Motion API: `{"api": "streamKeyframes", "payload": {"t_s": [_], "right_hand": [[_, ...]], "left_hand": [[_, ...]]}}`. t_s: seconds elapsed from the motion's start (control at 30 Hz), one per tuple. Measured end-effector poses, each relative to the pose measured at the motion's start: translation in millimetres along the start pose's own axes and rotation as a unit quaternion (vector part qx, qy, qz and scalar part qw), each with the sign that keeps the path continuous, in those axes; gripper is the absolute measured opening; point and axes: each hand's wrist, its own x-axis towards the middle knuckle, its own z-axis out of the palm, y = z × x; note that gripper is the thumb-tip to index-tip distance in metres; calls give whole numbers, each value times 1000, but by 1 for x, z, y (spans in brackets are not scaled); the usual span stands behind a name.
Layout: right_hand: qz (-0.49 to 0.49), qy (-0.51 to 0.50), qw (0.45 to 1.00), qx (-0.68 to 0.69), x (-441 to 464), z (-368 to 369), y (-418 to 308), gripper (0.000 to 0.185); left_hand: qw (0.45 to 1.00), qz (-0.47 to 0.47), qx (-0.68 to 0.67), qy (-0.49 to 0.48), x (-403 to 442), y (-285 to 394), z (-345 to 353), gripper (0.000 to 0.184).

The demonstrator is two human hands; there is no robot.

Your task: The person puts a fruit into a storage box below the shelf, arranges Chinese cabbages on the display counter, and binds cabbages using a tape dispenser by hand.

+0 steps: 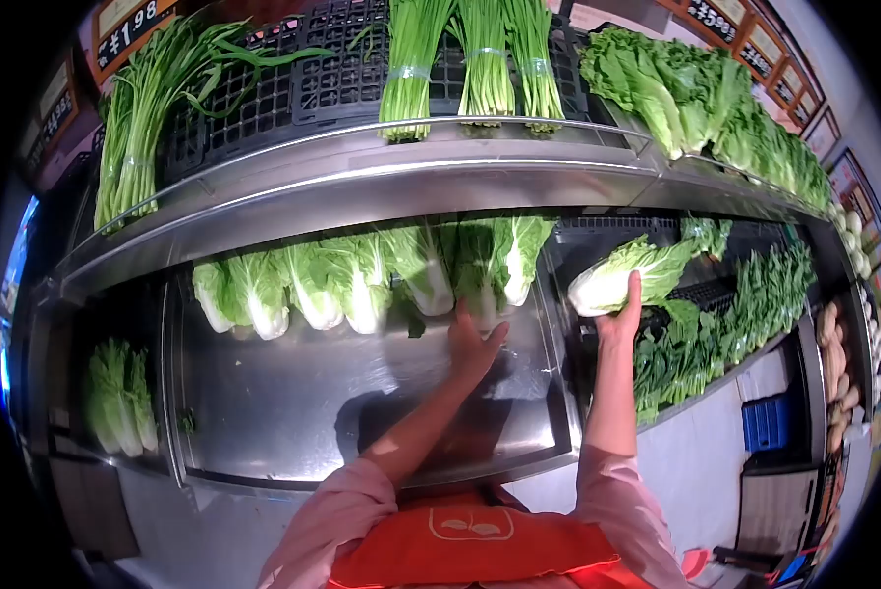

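The display tray (283,412) is smooth, glossy metal with bright reflections, and the shelf edge (362,182) above it looks like brushed, shiny metal. The black crates (323,88) are matt plastic with an open grid. The red apron (460,550) and pink sleeves (328,510) are soft, matt cloth.

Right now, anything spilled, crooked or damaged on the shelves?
A small dark scrap, likely leaf, lies loose below the napa cabbages. Upper left, the green bunch's blades flop sideways over black crates, unlike the neater center bunches. No spill or clear damage.
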Motion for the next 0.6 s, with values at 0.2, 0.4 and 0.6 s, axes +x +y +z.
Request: {"api": "streamKeyframes", "payload": {"t_s": [0.2, 0.4, 0.6], "right_hand": [[-105, 49, 978, -172, 105, -14, -8, 53], [-50, 112, 938, -324, 157, -50, 2, 68], [-13, 104, 911, -400, 179, -70, 4, 79]], "left_hand": [[978, -37, 187, 84, 1, 24, 18, 98], [964, -43, 214, 151, 0, 18, 22, 103], [959, -128, 214, 138, 15, 13, 42, 104]]}}
